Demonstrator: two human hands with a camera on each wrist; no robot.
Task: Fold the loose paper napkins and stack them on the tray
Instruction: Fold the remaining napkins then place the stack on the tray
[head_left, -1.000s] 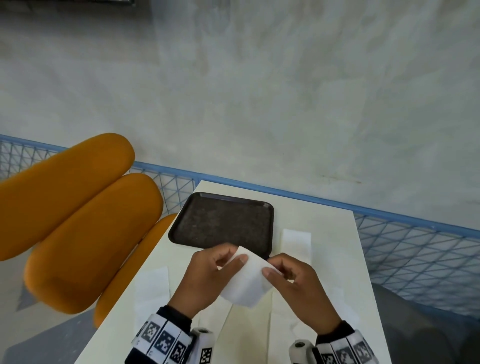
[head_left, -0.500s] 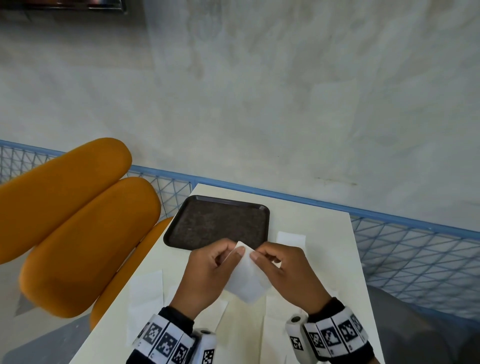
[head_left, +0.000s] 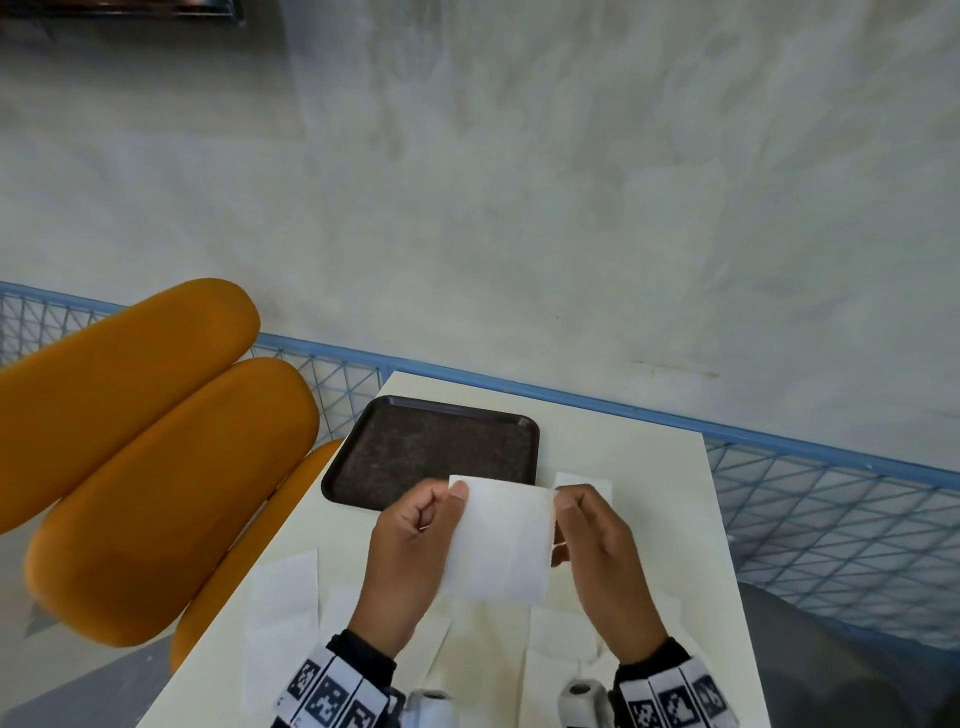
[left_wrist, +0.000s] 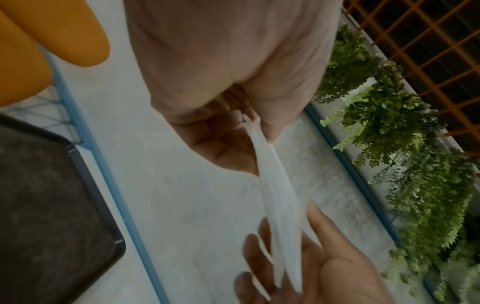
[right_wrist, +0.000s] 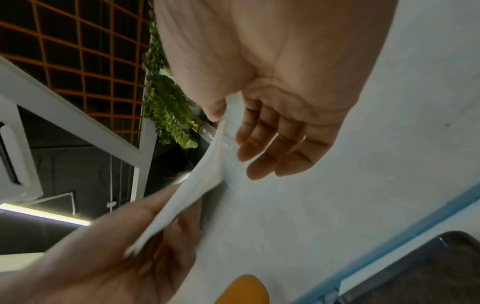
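Observation:
A white paper napkin (head_left: 501, 540) hangs above the table, held by both hands just in front of the dark tray (head_left: 431, 447). My left hand (head_left: 415, 535) pinches its top left corner between thumb and curled fingers. My right hand (head_left: 587, 530) pinches the right edge. In the left wrist view the napkin (left_wrist: 280, 205) shows edge-on as two layers, and in the right wrist view the napkin (right_wrist: 192, 185) runs from my thumb down to the other hand. Nothing lies on the tray.
Several loose napkins lie flat on the cream table (head_left: 665, 493): one at the left (head_left: 283, 613), one beside the tray (head_left: 584, 480), others under my wrists. Orange chair cushions (head_left: 156, 457) stand left; a blue wire fence (head_left: 831, 509) borders the table.
The napkin was tilted and bunched between my close hands; now my hands have drawn apart and raised it, and it hangs square and taut. The view has shifted slightly.

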